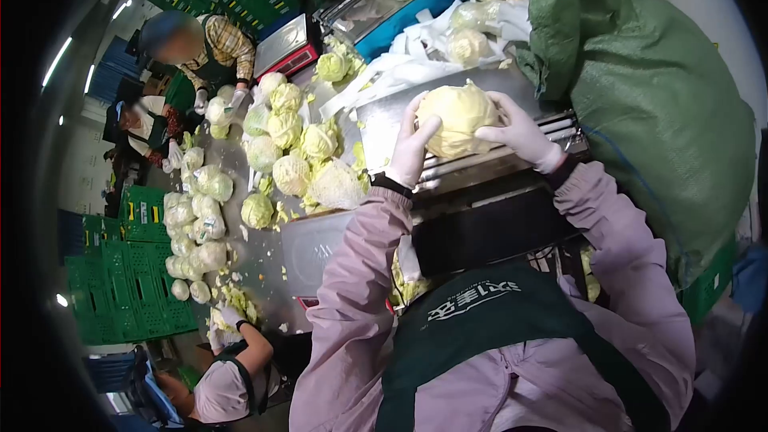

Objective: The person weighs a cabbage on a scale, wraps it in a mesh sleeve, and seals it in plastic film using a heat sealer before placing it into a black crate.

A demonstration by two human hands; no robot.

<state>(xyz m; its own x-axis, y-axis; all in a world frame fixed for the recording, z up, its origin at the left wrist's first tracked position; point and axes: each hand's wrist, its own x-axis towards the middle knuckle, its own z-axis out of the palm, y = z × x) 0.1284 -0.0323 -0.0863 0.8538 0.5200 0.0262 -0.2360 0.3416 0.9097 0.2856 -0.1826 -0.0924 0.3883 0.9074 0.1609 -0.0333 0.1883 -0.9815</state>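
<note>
A pale yellow-green cabbage (456, 120) is held up between both hands over the metal surface and rollers. My left hand (410, 142), in a white glove, presses on its left side, thumb across the front. Against its right side rests my right hand (524, 134), also gloved, with its fingers partly hidden behind the cabbage. Left of my hands, a loose group of cabbages (286, 129) covers the metal table (256, 252); one in a white foam net (338, 185) is closest to my left forearm.
A large green sack (640, 112) stands at the right. White foam nets (432, 52) lie behind the rollers. Wrapped cabbages (206, 216) sit at the far left of the table. Several co-workers stand around it, near green crates (132, 284) and a red-edged scale (288, 56).
</note>
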